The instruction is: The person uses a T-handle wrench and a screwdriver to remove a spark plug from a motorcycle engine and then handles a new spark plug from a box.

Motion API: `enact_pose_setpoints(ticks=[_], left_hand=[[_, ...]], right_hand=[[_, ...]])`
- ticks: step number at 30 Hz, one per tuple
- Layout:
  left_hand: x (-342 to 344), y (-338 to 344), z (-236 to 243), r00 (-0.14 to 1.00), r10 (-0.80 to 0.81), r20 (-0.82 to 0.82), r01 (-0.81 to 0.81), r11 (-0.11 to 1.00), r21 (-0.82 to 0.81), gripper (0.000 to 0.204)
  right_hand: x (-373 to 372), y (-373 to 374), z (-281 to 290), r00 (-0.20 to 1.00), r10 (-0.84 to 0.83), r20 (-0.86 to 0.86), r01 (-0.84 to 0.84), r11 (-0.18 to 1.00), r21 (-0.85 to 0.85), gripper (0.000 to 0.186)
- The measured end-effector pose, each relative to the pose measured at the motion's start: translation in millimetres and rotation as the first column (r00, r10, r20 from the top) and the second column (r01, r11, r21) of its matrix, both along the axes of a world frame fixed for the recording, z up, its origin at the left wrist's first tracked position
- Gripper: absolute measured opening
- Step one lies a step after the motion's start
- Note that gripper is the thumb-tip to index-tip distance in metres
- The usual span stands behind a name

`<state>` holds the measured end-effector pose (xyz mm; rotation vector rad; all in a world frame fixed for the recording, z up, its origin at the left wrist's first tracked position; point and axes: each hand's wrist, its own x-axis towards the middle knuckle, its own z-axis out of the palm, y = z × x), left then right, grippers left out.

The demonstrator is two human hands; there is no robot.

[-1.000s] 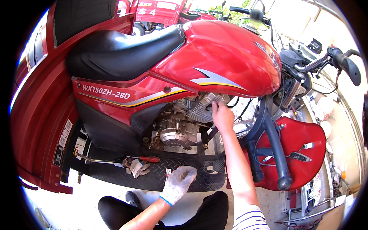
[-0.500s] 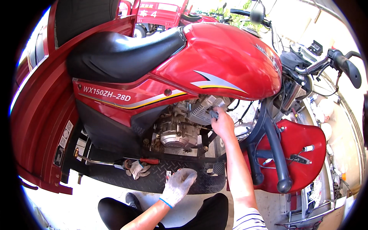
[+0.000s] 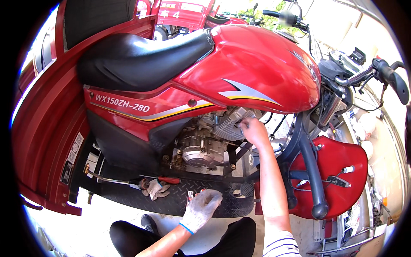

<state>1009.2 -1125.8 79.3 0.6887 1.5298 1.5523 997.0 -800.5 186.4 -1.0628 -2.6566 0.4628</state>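
My bare right hand reaches up to the finned engine cylinder below the red fuel tank. Its fingers are pinched together against the cylinder's side, and what they hold, if anything, is hidden. My left hand, in a pale, soiled work glove with a blue cuff, is curled closed above the black checkered footboard. A small red and white piece shows beside its fingers; the rest of what it may hold cannot be made out.
On the footboard lie a red-handled screwdriver, a crumpled glove and a long metal-shafted tool. A black foot pedal is at its right end. A red front fender and dark fork tubes stand right of my right forearm.
My right hand stays at the cylinder, its fingers turned and drawn in more tightly; the dark grey bit at its fingertips no longer shows. The whole view has shifted slightly. My left hand keeps its pose.
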Motion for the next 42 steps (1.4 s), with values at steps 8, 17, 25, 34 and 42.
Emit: enact_pose_setpoints(ticks=[8, 17, 25, 34, 42], left_hand=[[3, 5, 5, 1.000, -0.025, 0.018, 0.025, 1.000, 0.005, 0.035], [-22, -13, 45, 0.945, 0.101, 0.310, -0.186, 0.947, 0.261, 0.030], [-20, -23, 82, 0.935, -0.048, 0.350, -0.098, 0.917, 0.388, 0.021], [-16, -15, 77, 0.970, -0.036, 0.242, -0.045, 0.946, 0.320, 0.020], [-21, -12, 59, 0.999, 0.040, 0.030, -0.046, 0.964, 0.260, 0.020]], right_hand=[[11, 25, -26, 0.997, 0.051, 0.058, -0.060, 0.986, 0.156, 0.047], [93, -182, -35, 0.505, -0.086, -0.859, -0.509, 0.774, -0.377, 0.050], [105, -270, -64, 0.334, -0.097, -0.938, -0.614, 0.732, -0.294, 0.061], [105, -263, -61, 0.386, -0.169, -0.907, -0.595, 0.706, -0.384, 0.060], [107, -249, -73, 0.494, -0.045, -0.868, -0.481, 0.818, -0.316, 0.047]])
